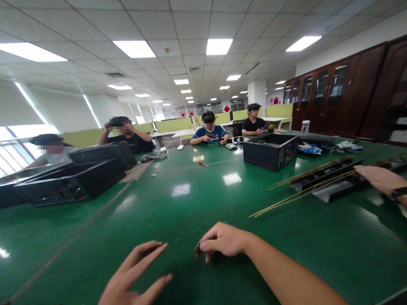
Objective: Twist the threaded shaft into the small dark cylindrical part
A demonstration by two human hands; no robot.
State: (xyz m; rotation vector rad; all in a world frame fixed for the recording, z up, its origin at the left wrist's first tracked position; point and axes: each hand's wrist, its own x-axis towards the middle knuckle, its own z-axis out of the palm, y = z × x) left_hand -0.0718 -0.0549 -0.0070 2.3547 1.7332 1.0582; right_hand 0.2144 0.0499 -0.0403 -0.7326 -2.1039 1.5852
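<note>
Low over the green table (178,216), my left hand (135,273) is held with thumb and fingers apart and nothing between them. To its right, my right hand (222,239) pinches a small dark piece (197,249) between thumb and fingers. The piece is too small and partly covered for me to tell its kind. A gap of bare tabletop separates the two hands.
Thin brass-coloured rods (280,203) and dark metal channels (333,188) lie at the right, beside another person's hand (378,178). A black computer case (265,154) stands farther back, a red screwdriver (202,163) mid-table, and more cases (79,182) at left. Several people sit around.
</note>
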